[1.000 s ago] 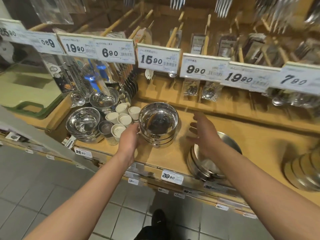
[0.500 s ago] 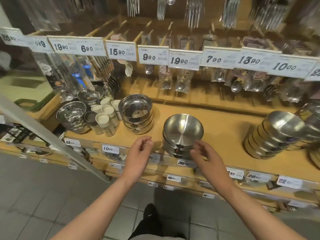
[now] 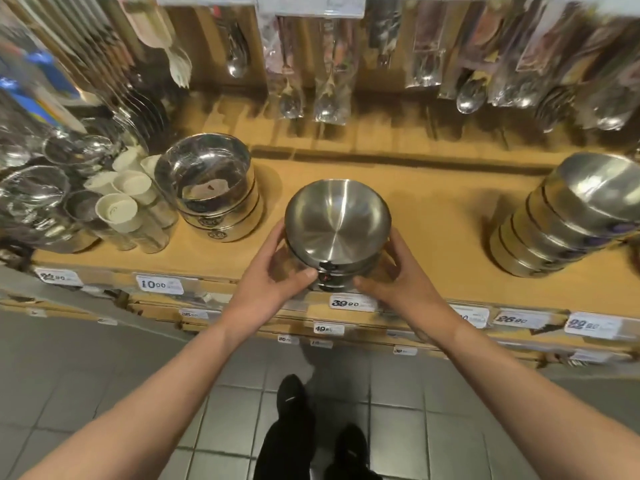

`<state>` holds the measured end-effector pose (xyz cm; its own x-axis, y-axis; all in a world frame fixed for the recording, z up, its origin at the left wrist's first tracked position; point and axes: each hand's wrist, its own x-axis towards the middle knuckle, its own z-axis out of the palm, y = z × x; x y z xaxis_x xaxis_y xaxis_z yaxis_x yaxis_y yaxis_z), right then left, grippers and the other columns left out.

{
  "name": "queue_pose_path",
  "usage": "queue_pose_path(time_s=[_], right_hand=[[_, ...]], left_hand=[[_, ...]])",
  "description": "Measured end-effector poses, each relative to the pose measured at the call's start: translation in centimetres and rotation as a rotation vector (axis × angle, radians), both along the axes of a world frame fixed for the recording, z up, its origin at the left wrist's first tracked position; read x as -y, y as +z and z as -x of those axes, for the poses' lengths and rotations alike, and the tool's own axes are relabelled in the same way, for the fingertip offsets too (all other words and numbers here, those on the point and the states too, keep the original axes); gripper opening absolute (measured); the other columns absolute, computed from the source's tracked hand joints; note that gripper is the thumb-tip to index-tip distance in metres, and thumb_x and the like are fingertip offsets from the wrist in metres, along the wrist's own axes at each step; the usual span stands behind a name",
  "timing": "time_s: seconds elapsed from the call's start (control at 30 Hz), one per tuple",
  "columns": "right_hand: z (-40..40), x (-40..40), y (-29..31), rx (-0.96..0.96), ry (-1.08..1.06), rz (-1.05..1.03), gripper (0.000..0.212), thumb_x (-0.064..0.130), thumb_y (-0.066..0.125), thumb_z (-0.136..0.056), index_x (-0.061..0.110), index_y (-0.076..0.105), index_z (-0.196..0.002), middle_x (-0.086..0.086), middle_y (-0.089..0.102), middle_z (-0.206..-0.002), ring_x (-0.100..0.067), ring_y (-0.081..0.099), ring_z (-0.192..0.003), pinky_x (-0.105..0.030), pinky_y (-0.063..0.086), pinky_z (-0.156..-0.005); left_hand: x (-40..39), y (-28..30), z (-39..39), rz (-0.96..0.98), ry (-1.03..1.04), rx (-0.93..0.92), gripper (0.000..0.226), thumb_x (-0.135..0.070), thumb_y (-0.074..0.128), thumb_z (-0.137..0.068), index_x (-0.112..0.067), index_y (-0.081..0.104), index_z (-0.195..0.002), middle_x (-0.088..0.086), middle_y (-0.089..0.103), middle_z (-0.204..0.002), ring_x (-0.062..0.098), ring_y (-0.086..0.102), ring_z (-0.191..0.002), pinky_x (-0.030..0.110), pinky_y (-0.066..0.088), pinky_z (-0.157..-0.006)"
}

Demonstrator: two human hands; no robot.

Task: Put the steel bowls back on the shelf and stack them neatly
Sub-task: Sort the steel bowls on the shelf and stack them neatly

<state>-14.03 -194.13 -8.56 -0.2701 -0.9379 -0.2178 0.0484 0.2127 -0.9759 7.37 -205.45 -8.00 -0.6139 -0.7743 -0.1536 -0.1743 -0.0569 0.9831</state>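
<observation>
Gripping the bowl stack [image 3: 337, 230] (shelf's [image 3: 433, 220] front edge), both hands: left [image 3: 273, 282], right [image 3: 398, 275].

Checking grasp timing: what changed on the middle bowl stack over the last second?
Both hands closed in: left hand and right hand now grip the sides of the middle bowl stack, which they only hovered near half a second ago. The stack still sits on the shelf; the neighbouring bowl stacks are untouched.

Single head view, close, looking forward-down at shelf [image 3: 433, 216] front and floor [image 3: 104, 393].
</observation>
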Motion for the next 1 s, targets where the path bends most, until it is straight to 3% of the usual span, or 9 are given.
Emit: queue_pose_path(time_s=[0.1, 0.17, 0.37, 0.47, 0.6, 0.73, 0.8, 0.9, 1.0], right_hand=[[0.5, 1.3, -0.4, 0.002, -0.033, 0.040, 0.089, 0.006, 0.083, -0.080, 0.037, 0.039, -0.151, 0.023, 0.062, -0.134, -0.008, 0.056, -0.132, -0.046, 0.047, -0.111], [0.9, 2.6, -0.5, -0.010, -0.044, 0.061, 0.087, 0.011, 0.085, -0.078, 0.036, 0.042, -0.149, 0.024, 0.063, -0.132, -0.006, 0.056, -0.131, -0.046, 0.046, -0.112], [2.1, 7.9, -0.6, 0.015, -0.050, 0.119, 0.084, 0.003, 0.080, -0.080, 0.028, 0.042, -0.151, 0.011, 0.064, -0.134, -0.014, 0.059, -0.128, -0.056, 0.047, -0.108], [3.1, 9.6, -0.8, -0.027, 0.000, 0.145, 0.088, 0.017, 0.083, -0.076, 0.034, 0.040, -0.151, 0.012, 0.062, -0.133, -0.007, 0.061, -0.124, -0.040, 0.054, -0.103], [4.3, 11.4, -1.1, -0.085, 0.039, 0.144, 0.084, 0.026, 0.084, -0.077, 0.039, 0.042, -0.148, 0.015, 0.062, -0.131, -0.002, 0.062, -0.121, -0.023, 0.055, -0.093], [5.1, 12.1, -1.4, -0.090, 0.043, 0.140, 0.083, 0.030, 0.086, -0.071, 0.030, 0.047, -0.144, 0.012, 0.064, -0.132, -0.011, 0.061, -0.126, -0.031, 0.053, -0.101], [5.3, 12.2, -1.2, -0.120, 0.059, 0.134, 0.087, 0.032, 0.087, -0.068, 0.029, 0.046, -0.144, 0.021, 0.065, -0.128, -0.009, 0.061, -0.125, -0.028, 0.053, -0.101], [5.5, 12.5, -1.2, -0.157, 0.059, 0.123, 0.083, 0.019, 0.088, -0.077, 0.030, 0.044, -0.146, 0.037, 0.064, -0.114, -0.006, 0.061, -0.123, -0.026, 0.054, -0.099], [5.4, 12.6, -1.1, -0.184, 0.038, 0.138, 0.080, 0.011, 0.085, -0.079, 0.028, 0.045, -0.147, 0.036, 0.063, -0.115, -0.006, 0.060, -0.124, -0.023, 0.053, -0.099]], left_hand=[[1.2, -0.6, 0.7, -0.004, 0.029, -0.047, 0.080, -0.011, 0.079, -0.085, -0.048, 0.041, -0.144, -0.030, 0.061, -0.133, -0.004, 0.055, -0.128, 0.023, 0.050, -0.102], [2.3, -0.7, 1.3, 0.011, 0.042, -0.052, 0.081, -0.001, 0.074, -0.087, -0.035, 0.037, -0.151, -0.032, 0.064, -0.128, -0.006, 0.059, -0.123, 0.016, 0.051, -0.096], [6.6, -0.7, 3.3, 0.016, 0.110, -0.069, 0.084, 0.004, 0.073, -0.085, -0.023, 0.035, -0.155, -0.029, 0.062, -0.130, -0.003, 0.056, -0.127, 0.015, 0.051, -0.096], [8.1, -1.1, 3.9, 0.036, 0.105, -0.085, 0.082, -0.001, 0.078, -0.084, -0.031, 0.042, -0.151, -0.018, 0.064, -0.133, 0.003, 0.055, -0.131, 0.024, 0.049, -0.105], [9.0, -1.3, 5.1, 0.046, 0.113, -0.126, 0.067, -0.011, 0.077, -0.079, -0.055, 0.056, -0.124, -0.015, 0.069, -0.128, 0.002, 0.060, -0.124, 0.029, 0.048, -0.107], [9.1, -1.4, 5.6, 0.024, 0.116, -0.153, 0.063, -0.005, 0.075, -0.083, -0.052, 0.058, -0.121, -0.015, 0.070, -0.126, 0.002, 0.061, -0.123, 0.023, 0.050, -0.101], [8.9, -1.3, 5.6, 0.024, 0.105, -0.145, 0.065, -0.003, 0.074, -0.086, -0.050, 0.055, -0.126, -0.012, 0.068, -0.129, 0.003, 0.059, -0.125, 0.023, 0.050, -0.101], [8.8, -1.2, 5.7, 0.013, 0.135, -0.139, 0.073, -0.005, 0.076, -0.085, -0.039, 0.047, -0.143, -0.006, 0.062, -0.139, 0.006, 0.054, -0.133, 0.036, 0.044, -0.114], [8.7, -1.1, 5.9, 0.018, 0.146, -0.125, 0.082, -0.006, 0.077, -0.083, -0.028, 0.041, -0.153, -0.004, 0.058, -0.144, 0.010, 0.050, -0.137, 0.042, 0.039, -0.117]])
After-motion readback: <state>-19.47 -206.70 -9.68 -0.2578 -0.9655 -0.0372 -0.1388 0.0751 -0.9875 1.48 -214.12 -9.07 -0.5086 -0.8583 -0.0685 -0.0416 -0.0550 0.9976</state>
